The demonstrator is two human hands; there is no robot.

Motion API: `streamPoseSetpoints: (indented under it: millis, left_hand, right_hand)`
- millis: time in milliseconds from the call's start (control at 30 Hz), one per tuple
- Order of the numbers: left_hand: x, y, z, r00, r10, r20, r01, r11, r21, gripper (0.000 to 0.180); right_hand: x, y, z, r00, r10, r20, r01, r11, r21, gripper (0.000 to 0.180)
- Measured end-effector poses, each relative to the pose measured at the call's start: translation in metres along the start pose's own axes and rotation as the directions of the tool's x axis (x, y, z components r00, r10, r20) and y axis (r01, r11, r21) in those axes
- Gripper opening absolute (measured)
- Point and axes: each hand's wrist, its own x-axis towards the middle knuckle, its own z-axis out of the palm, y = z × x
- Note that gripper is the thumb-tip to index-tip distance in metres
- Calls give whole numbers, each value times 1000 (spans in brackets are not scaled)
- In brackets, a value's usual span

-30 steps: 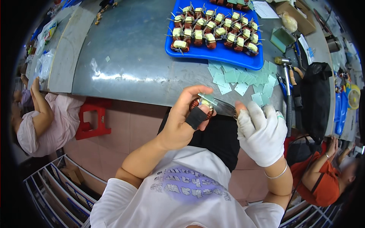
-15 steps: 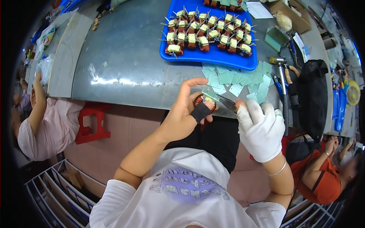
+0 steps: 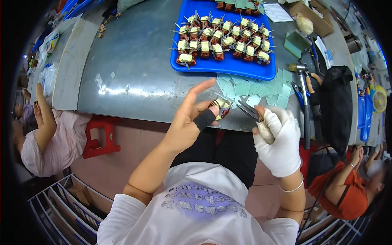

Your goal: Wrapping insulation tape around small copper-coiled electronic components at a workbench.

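Grey metal worktop is seen from above; the blue tray of wound coils sits toward its far edge, lower in view than half a second ago, so the head is judged to have tipped back a little. Pale green paper squares are spread between the tray and the near edge. A hammer and a black bag lie at the right end.

Right hand, in a white glove, is closed around slim metal pliers, tips pointed left at the coil. Left hand, bare with a black wrap on the thumb, is now raised: the index finger is lifted straight, where earlier it curled over the part.

The small copper coil is pinched between left thumb and the lower fingers, just above the near edge, touching or nearly touching the plier tips. The lead trimming or bending is judged to be in progress.
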Motion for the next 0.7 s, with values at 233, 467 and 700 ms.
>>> streamPoseSetpoints:
  millis: [233,467,700]
  left_hand:
    - [-2,-10,-6,990,31,141,-41,997,72,47]
    - [-3,-11,-1,995,37,93,-42,997,57,42]
    - [-7,-20,-3,981,157,113,-183,944,275,38]
  right_hand:
    - [-9,0,9,960,180,215,-258,870,421,35]
    - [-8,-9,5,931,199,306,-331,814,477,35]
    - [1,-19,10,952,122,281,-212,925,316,30]
